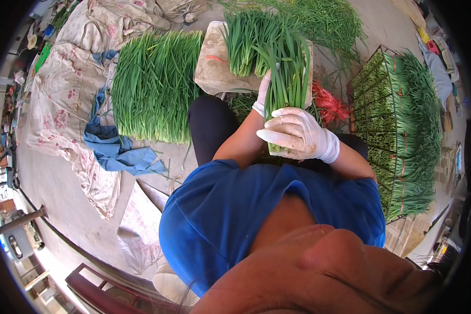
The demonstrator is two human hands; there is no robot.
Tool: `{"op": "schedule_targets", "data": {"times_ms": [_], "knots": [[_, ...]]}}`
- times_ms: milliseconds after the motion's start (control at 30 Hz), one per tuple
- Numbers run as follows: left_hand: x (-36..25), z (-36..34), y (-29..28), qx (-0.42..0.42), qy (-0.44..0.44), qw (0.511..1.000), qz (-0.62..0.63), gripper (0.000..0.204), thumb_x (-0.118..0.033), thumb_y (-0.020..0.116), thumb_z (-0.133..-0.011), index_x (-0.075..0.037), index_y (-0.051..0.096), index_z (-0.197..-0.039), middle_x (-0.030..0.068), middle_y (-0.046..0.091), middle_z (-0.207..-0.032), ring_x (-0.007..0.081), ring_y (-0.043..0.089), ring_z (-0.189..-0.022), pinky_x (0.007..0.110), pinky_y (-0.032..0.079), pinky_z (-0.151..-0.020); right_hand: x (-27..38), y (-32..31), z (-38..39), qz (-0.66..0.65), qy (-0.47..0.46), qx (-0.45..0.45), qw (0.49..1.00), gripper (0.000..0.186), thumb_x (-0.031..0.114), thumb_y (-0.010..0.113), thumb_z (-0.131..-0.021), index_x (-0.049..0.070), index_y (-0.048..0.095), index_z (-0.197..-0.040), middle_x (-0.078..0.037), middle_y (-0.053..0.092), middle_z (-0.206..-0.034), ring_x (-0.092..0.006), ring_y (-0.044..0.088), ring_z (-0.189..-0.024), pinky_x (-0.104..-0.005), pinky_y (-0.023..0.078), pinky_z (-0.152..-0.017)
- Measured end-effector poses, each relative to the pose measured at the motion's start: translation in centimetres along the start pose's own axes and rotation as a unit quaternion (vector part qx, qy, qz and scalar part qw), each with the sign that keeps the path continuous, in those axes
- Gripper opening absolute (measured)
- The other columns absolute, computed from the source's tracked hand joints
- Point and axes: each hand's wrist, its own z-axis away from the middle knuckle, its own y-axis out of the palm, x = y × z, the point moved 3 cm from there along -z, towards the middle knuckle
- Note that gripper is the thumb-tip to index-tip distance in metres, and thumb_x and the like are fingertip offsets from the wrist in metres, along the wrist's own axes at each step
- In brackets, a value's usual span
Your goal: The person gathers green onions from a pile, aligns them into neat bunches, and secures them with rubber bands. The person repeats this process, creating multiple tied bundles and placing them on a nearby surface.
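Note:
A bundle of garlic chives [288,86] stands nearly upright before me, leaf tips pointing away and cut ends toward my body. My right hand [298,133], in a white glove, is wrapped round the bundle's lower end. Also gloved, my left hand [264,91] grips the bundle from its left side, with most of its fingers hidden behind the leaves. Just beyond, more chives [246,42] lie on a stained, pale low stool [214,39]. A red tie [214,58] rests on the stool's left part.
To the left, a large pile of chives [154,86] lies beside a blue cloth [112,149] and flowered sheets [63,99]. Red plastic strips [329,104] sit right of the stool. A metal rack [395,131] at right holds tied chive bundles. Loose greens [324,21] cover the far floor.

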Motion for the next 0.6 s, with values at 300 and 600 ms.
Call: {"op": "schedule_targets", "data": {"times_ms": [300, 600], "knots": [[-0.3, -0.8, 1.2, -0.031, -0.011, 0.979, -0.202, 0.050, -0.038, 0.053, -0.088, -0.002, 0.049, -0.123, 0.0139, 0.059, -0.113, 0.0262, 0.061, -0.096, 0.041, 0.053, -0.083, -7.5, -1.5, 11.6, -0.473, 0.444, -0.442, 0.619, 0.081, 0.057, 0.049, -0.087, -0.002, 0.030, -0.138, -0.017, 0.040, -0.138, -0.0268, 0.041, -0.125, -0.0410, 0.028, -0.106], [-0.7, -9.3, 3.2, -0.006, 0.201, 0.742, -0.640, 0.062, -0.001, 0.074, -0.069, -0.002, 0.040, -0.122, 0.0097, 0.057, -0.112, 0.0178, 0.057, -0.099, 0.032, 0.047, -0.088, -16.4, -0.7, 12.2, -0.353, 0.500, -0.273, 0.742, 0.070, 0.025, 0.074, -0.078, -0.001, 0.038, -0.132, -0.007, 0.051, -0.125, -0.0167, 0.048, -0.112, -0.0305, 0.039, -0.095]]}}
